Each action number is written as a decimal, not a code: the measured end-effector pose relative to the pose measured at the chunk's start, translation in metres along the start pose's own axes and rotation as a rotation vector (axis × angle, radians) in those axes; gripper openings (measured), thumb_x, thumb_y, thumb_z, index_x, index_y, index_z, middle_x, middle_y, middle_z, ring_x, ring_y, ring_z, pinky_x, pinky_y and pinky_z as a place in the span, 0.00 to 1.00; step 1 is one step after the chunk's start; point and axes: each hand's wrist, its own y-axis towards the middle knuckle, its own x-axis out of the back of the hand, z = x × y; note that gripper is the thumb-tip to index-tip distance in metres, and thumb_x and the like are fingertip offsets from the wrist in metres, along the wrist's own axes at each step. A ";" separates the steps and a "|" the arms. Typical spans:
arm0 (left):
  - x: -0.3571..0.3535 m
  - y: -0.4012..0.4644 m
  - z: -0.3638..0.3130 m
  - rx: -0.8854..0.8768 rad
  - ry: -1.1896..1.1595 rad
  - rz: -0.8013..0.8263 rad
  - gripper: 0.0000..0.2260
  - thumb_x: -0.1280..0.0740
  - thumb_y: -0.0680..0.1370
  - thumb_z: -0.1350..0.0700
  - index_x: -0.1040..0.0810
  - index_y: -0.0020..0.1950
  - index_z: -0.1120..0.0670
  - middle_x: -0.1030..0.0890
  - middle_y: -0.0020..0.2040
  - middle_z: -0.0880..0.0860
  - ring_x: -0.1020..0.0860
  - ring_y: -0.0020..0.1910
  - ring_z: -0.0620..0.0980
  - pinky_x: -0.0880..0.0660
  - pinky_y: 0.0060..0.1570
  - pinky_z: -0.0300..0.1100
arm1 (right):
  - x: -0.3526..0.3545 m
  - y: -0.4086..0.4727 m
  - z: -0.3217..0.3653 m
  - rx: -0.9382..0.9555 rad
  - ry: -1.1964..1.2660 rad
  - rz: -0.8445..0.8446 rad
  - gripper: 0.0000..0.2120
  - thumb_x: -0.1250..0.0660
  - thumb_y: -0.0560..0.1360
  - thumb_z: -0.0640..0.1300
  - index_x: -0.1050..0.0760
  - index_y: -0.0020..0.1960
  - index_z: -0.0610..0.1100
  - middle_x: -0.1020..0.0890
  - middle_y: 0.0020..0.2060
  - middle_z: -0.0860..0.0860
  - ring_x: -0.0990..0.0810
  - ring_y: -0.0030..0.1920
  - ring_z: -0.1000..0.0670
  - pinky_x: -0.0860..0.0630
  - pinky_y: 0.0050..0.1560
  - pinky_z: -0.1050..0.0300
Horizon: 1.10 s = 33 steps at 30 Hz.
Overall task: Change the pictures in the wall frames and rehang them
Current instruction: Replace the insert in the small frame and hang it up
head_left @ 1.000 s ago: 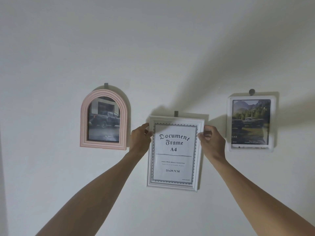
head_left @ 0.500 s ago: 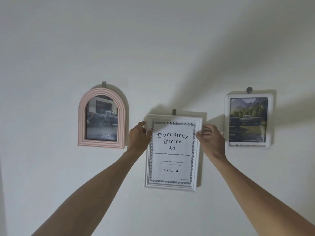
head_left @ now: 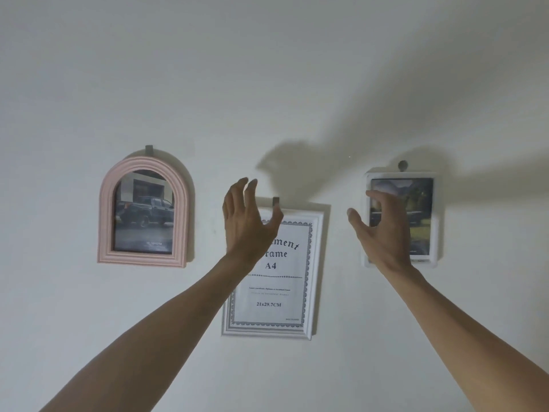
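White frame (head_left: 315,272) is released since earlier; left hand (head_left: 243,224) and right hand (head_left: 383,233) are held off, fingers spread, nothing gripped; bare wall (head_left: 267,84) is seen above.

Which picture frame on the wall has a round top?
The pink frame on the left: its top is an arch. The white document frame in the middle and the white frame on the right are rectangles.

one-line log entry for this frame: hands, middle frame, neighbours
left hand: open, off frame | right hand: open, off frame | document frame: on hook | pink arched frame, white frame: hung
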 end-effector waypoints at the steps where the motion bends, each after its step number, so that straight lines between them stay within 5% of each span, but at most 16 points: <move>1: -0.007 0.002 -0.015 -0.042 -0.030 -0.007 0.25 0.31 0.75 0.50 0.30 0.69 0.60 0.29 0.67 0.58 0.32 0.67 0.56 0.37 0.68 0.48 | 0.011 0.008 -0.004 0.013 -0.024 -0.033 0.21 0.26 0.73 0.50 0.26 0.62 0.44 0.22 0.59 0.49 0.26 0.61 0.49 0.27 0.61 0.50; 4: -0.033 0.000 -0.057 -0.099 -0.098 0.036 0.25 0.31 0.74 0.49 0.29 0.68 0.60 0.27 0.65 0.57 0.31 0.65 0.55 0.34 0.67 0.47 | 0.044 0.026 -0.026 -0.015 -0.119 -0.095 0.21 0.28 0.71 0.51 0.26 0.62 0.47 0.22 0.56 0.51 0.28 0.59 0.49 0.29 0.63 0.48; 9: -0.079 -0.015 -0.116 -0.052 -0.176 0.221 0.26 0.32 0.75 0.48 0.31 0.70 0.57 0.27 0.64 0.54 0.31 0.63 0.53 0.26 0.58 0.49 | 0.086 0.038 -0.077 -0.305 -0.154 0.005 0.33 0.27 0.71 0.58 0.35 0.71 0.49 0.30 0.69 0.47 0.31 0.68 0.44 0.29 0.66 0.42; 14: -0.117 -0.026 -0.148 0.296 -0.354 0.469 0.27 0.33 0.78 0.50 0.37 0.73 0.57 0.29 0.65 0.55 0.29 0.65 0.54 0.30 0.65 0.50 | 0.104 0.038 -0.110 -0.386 -0.055 0.151 0.35 0.27 0.73 0.57 0.39 0.74 0.50 0.26 0.65 0.46 0.24 0.61 0.45 0.25 0.60 0.49; 20: -0.136 -0.035 -0.154 0.450 -0.379 0.462 0.25 0.32 0.76 0.58 0.37 0.71 0.56 0.22 0.46 0.52 0.23 0.48 0.52 0.24 0.55 0.50 | 0.098 0.039 -0.126 -0.377 0.002 0.260 0.27 0.28 0.76 0.47 0.33 0.72 0.47 0.19 0.55 0.48 0.20 0.51 0.48 0.28 0.51 0.60; 24: -0.136 -0.036 -0.153 0.408 -0.379 0.491 0.24 0.35 0.76 0.64 0.35 0.71 0.56 0.23 0.48 0.53 0.24 0.47 0.50 0.24 0.54 0.49 | 0.098 0.040 -0.133 -0.365 0.047 0.224 0.21 0.30 0.77 0.41 0.28 0.69 0.47 0.17 0.54 0.46 0.19 0.47 0.47 0.27 0.45 0.63; 27: -0.132 -0.033 -0.154 0.370 -0.374 0.470 0.22 0.36 0.76 0.63 0.31 0.69 0.55 0.25 0.52 0.52 0.26 0.43 0.44 0.25 0.48 0.39 | 0.097 0.038 -0.133 -0.354 0.084 0.193 0.21 0.29 0.77 0.42 0.28 0.69 0.47 0.17 0.53 0.48 0.19 0.46 0.48 0.26 0.43 0.68; 29: -0.127 -0.031 -0.154 0.339 -0.372 0.438 0.21 0.35 0.76 0.62 0.30 0.68 0.54 0.26 0.54 0.52 0.26 0.41 0.42 0.30 0.43 0.29 | 0.098 0.035 -0.128 -0.353 0.117 0.168 0.20 0.30 0.77 0.43 0.27 0.68 0.48 0.17 0.51 0.49 0.19 0.45 0.49 0.23 0.45 0.64; 33: -0.112 -0.034 -0.149 0.345 -0.399 0.412 0.20 0.35 0.76 0.62 0.29 0.68 0.53 0.25 0.54 0.52 0.24 0.40 0.42 0.29 0.36 0.25 | 0.101 0.024 -0.116 -0.351 0.151 0.158 0.20 0.29 0.77 0.44 0.27 0.67 0.51 0.17 0.48 0.51 0.18 0.45 0.52 0.19 0.47 0.57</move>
